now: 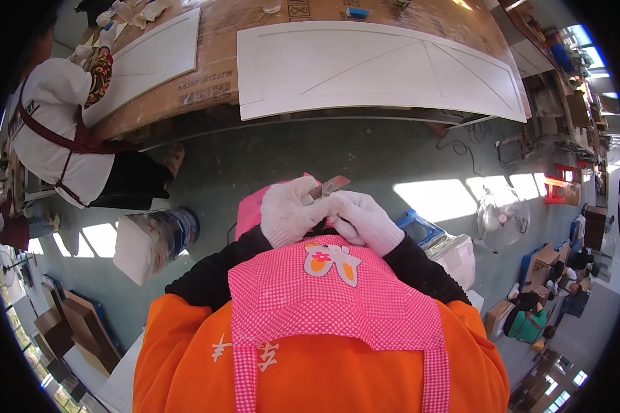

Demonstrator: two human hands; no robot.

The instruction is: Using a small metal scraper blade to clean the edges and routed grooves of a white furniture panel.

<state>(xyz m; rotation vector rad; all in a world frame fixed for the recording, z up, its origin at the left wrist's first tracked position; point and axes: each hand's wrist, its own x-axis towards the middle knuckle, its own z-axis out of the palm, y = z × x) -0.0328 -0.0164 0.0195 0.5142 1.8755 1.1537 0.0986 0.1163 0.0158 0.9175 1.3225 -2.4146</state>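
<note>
Both my hands are in white gloves, close together in front of my chest above a pink checked apron [337, 303]. My left hand [286, 208] is closed around a small flat metal blade [333, 185], which sticks out between the thumb and fingers and points up to the right. My right hand [367, 219] is closed too, its fingertips pinched together right beside the left hand and just below the blade. What the right fingers hold, if anything, is hidden.
Ahead stands a cardboard-covered table [213, 69] with a white panel [365, 72] along its near edge. A co-worker [62, 131] leans over another white panel [155, 58] at left. Wrapped stacks [148, 244] flank me on the floor, and a fan [503, 217] stands at right.
</note>
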